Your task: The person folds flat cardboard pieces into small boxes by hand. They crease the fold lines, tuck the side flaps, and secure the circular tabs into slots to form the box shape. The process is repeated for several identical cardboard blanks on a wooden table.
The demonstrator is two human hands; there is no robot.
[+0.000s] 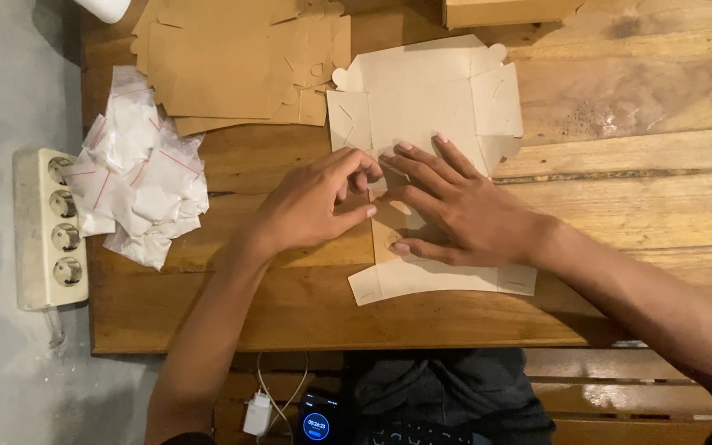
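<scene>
Overhead view of a wooden table (290, 313). At the far left, off the table's edge, a cream power strip (49, 229) with four round sockets lies on a grey floor. Just beside it, on the table's left side, sits a heap of small clear plastic bags (138, 169) with red seal lines, holding something white. Behind them is a stack of flat brown cardboard cut-outs (232, 62). Near the middle, the left hand (311, 206) rests curled on the table, its fingers (356, 169) bent and pinched on the left edge of an unfolded pale cardboard box blank (422, 99). The blank lies flat at the table's centre, flaps spread. The right hand (463, 214) presses down on it, palm flat, fingers (422, 161) spread apart and holding nothing. At the bottom edge, below the table, are a white charger plug (257, 412) and a phone (317, 420) with a lit round display.
</scene>
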